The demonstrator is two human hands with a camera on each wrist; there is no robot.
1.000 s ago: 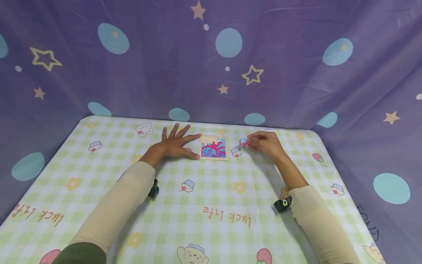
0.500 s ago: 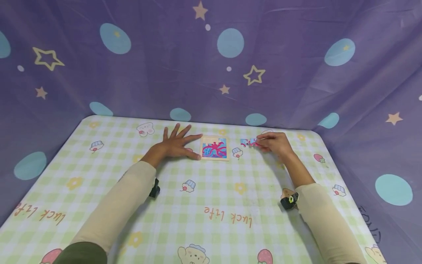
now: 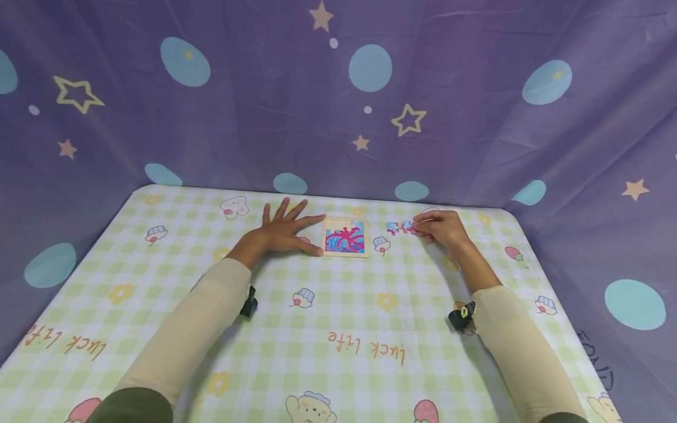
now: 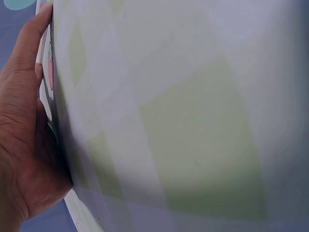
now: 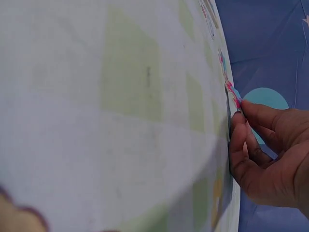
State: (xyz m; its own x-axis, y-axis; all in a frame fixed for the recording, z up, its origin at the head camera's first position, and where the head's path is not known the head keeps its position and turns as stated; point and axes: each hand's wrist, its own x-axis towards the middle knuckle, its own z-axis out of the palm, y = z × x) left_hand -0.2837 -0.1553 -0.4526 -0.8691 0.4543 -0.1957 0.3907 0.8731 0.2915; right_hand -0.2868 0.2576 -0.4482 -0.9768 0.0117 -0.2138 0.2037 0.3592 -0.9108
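A small wooden-framed jigsaw puzzle (image 3: 345,238) with a red octopus on blue lies near the back of the table. Bare wood shows at its upper left. My left hand (image 3: 277,233) lies spread beside it, thumb and index finger touching the frame's left side. To the right, my right hand (image 3: 441,228) pinches a red-and-blue puzzle piece (image 3: 407,227) between thumb and fingertips; the right wrist view shows this puzzle piece (image 5: 234,96) tilted just off the cloth. Another puzzle piece (image 3: 392,228) lies just left of it.
A green-and-white checked tablecloth (image 3: 349,305) with printed cartoons covers the table. Behind it and at the sides hangs a purple curtain (image 3: 317,135) with stars and blue ovals. Each forearm wears a small dark camera (image 3: 462,317) near the wrist.
My right hand has shifted right, and the two puzzle pieces now show apart from each other. My left hand and the framed puzzle stay in place.
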